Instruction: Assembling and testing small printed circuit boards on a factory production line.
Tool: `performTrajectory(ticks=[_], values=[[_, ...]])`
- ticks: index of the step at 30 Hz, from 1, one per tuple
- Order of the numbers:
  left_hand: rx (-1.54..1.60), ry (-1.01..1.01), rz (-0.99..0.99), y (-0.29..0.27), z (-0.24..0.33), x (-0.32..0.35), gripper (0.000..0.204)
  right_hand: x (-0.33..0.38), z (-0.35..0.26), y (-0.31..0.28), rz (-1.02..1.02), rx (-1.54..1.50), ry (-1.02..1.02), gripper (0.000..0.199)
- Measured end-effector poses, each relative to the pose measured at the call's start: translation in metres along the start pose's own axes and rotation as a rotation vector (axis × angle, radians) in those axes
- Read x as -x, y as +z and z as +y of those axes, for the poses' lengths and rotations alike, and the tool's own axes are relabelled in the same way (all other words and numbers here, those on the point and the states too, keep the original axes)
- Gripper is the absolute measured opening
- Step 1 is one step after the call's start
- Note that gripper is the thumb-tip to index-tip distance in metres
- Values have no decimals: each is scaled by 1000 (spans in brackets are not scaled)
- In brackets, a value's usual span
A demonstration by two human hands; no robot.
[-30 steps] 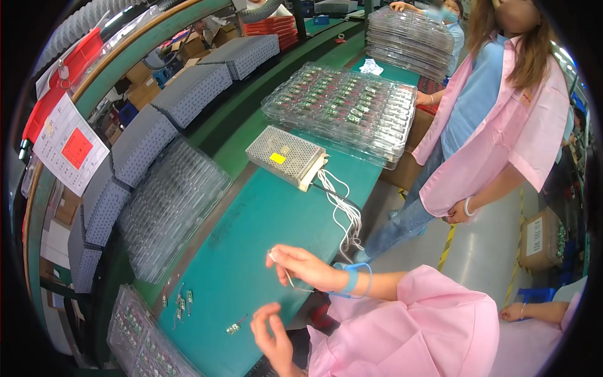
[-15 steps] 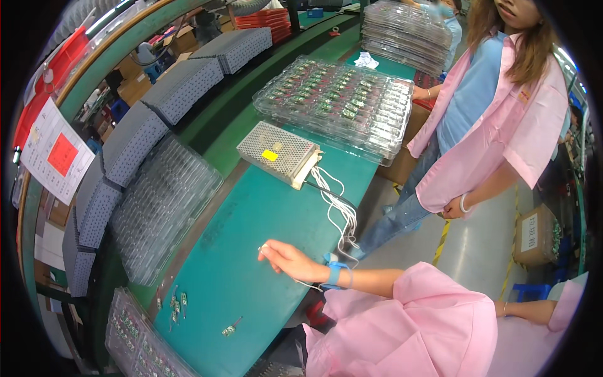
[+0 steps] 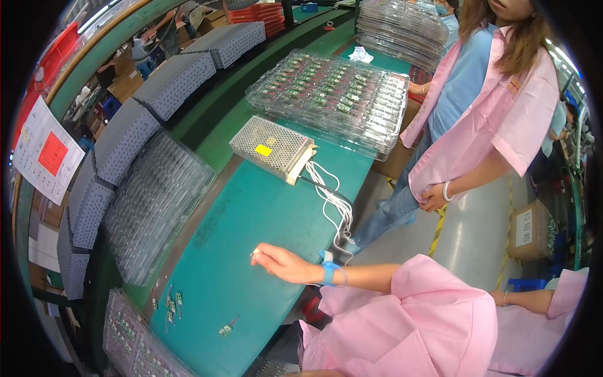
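My right hand (image 3: 282,262), wearing a blue wrist strap (image 3: 329,270), hovers over the green tabletop (image 3: 232,242). Its thumb and fingers are pinched together at a tiny pale spot, too small to name. Nearest my side of the table, one small green circuit board (image 3: 227,328) with short wires lies by itself. Several more boards (image 3: 171,306) are scattered at the table's left edge. Beyond my hand stands a perforated metal power supply box (image 3: 270,147) with a bundle of white cables (image 3: 336,213). My left hand is out of the picture; a sliver of skin shows at the lower edge.
Clear plastic trays (image 3: 333,100) filled with boards are stacked at the far end. Other clear trays (image 3: 157,201) lean along the left, beside grey perforated blocks (image 3: 125,138). A board-filled tray (image 3: 135,339) lies lower left. A person in pink (image 3: 483,113) stands at the right.
The whole view has shifted slightly, so the scene sits a little further left. My right hand keeps its pinch over the table. A sliver of skin has appeared at the lower edge.
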State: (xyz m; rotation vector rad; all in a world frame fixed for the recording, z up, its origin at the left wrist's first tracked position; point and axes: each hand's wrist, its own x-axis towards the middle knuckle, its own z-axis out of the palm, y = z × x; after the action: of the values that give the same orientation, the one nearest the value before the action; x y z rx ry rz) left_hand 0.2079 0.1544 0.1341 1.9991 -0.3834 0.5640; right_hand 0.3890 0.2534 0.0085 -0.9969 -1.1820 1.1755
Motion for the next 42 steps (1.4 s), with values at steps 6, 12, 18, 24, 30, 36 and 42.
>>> performTrajectory(ticks=[6, 12, 18, 24, 30, 36, 42], values=[[521, -434, 162, 30, 0, -8, 20, 1, -12, -10, 4, 69, -39, 21], [615, -407, 99, 17, -45, -29, 20, 3, 1, 6, -38, 89, -65, 24], [613, -350, 73, 21, -44, -35, 19, 19, -10, 14, 3, 117, -87, 22], [623, -349, 87, 24, -61, -4, 19, 9, 16, 23, -2, 133, -76, 23], [634, -402, 142, 35, -80, 51, 18, 7, 12, 25, 11, 126, -95, 23], [641, -419, 144, 41, -76, 62, 18, 6, 13, 22, 11, 160, -59, 22], [647, -416, 120, 45, -76, 62, 17, 6, 18, 19, 11, 159, -68, 22]])
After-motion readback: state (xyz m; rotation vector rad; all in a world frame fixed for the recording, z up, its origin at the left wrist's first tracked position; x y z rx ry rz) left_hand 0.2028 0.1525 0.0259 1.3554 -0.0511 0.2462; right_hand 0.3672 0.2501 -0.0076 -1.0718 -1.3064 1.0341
